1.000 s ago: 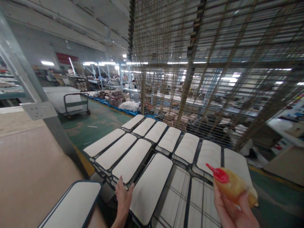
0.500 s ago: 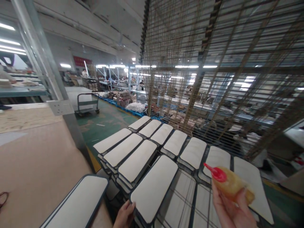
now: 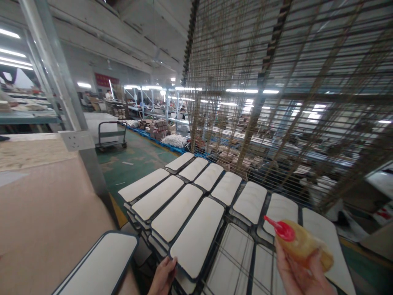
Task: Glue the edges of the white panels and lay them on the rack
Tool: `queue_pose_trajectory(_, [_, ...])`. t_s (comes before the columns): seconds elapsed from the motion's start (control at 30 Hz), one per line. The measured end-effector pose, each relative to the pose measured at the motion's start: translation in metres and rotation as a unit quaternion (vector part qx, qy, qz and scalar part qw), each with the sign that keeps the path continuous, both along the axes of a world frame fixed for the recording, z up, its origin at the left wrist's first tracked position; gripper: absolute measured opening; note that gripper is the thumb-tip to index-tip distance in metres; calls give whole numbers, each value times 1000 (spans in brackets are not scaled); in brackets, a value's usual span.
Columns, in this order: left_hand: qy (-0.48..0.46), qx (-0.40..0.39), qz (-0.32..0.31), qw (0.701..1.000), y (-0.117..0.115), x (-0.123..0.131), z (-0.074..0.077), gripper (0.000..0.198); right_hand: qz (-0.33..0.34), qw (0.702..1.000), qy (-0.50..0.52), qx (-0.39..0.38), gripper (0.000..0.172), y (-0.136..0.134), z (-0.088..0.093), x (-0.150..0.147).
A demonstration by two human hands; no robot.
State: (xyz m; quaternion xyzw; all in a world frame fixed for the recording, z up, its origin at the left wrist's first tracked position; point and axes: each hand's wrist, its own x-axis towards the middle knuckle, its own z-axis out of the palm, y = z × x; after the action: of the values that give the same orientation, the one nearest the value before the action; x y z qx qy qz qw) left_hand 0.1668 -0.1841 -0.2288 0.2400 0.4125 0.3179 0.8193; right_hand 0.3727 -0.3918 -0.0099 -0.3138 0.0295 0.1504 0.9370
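Note:
My left hand (image 3: 163,275) pinches the near left corner of a white panel (image 3: 198,237) with rounded corners and a dark edge. That panel lies on the wire rack, beside other panels of the same kind. In my right hand (image 3: 302,270) is a squeeze bottle (image 3: 307,243) of yellowish liquid with a red nozzle, tilted so that the nozzle points left and up. Below and left of the bottle, a wire shelf (image 3: 236,250) covers more white panels. Another dark-edged white panel (image 3: 101,262) lies on the table, left of my left hand.
Raised wire shelves (image 3: 276,82) fill the upper right. A brown-topped table (image 3: 55,213) and a metal post (image 3: 61,78) stand on the left. Beyond them are a flat cart (image 3: 112,133) on the green floor and several bundles (image 3: 159,127) by blue edging.
The panel at my left hand has shifted slightly left and away from me, closer against the neighbouring panel. My right hand still holds the bottle, slightly lower in view.

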Motion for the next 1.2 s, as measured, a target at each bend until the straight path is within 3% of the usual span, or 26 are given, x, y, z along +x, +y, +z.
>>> queue_pose_trajectory(0.1, [-2, -9, -4, 1000, -2, 2, -7, 23, -25, 992, 124, -12, 32, 4, 19, -11])
queue_pose_trajectory(0.3, [-33, -2, -19, 999, -7, -4, 2, 29, -34, 987, 158, -17, 30, 14, 38, -25])
queue_pose_trajectory(0.43, [71, 22, -38, 996, -11, -10, 8, 33, -7, 987, 159, -33, 31, 21, 38, -31])
queue_pose_trajectory(0.53, [138, 120, -77, 980, -7, -25, 16, 33, 14, 988, 147, -39, 30, 26, 35, -33])
queue_pose_trajectory(0.63, [218, 312, -54, 923, 15, -61, 32, 35, 35, 989, 135, -39, 28, 33, 28, -34])
queue_pose_trajectory(0.7, [357, 393, 1, 847, 38, -96, 43, 44, 52, 990, 129, -37, 27, 41, 25, -36])
queue_pose_trajectory(0.8, [622, 383, 26, 683, 70, -148, 52, 63, 69, 989, 125, -37, 28, 54, 23, -43])
queue_pose_trajectory(0.87, [714, 341, -18, 611, 83, -172, 52, 75, 75, 989, 118, -41, 28, 61, 24, -49])
queue_pose_trajectory(1.0, [742, 330, -111, 573, 88, -190, 50, 78, 73, 991, 98, -46, 26, 69, 25, -58])
queue_pose_trajectory(1.2, [733, 339, -135, 574, 89, -191, 62, 59, 82, 989, 113, -42, 24, 74, 24, -64])
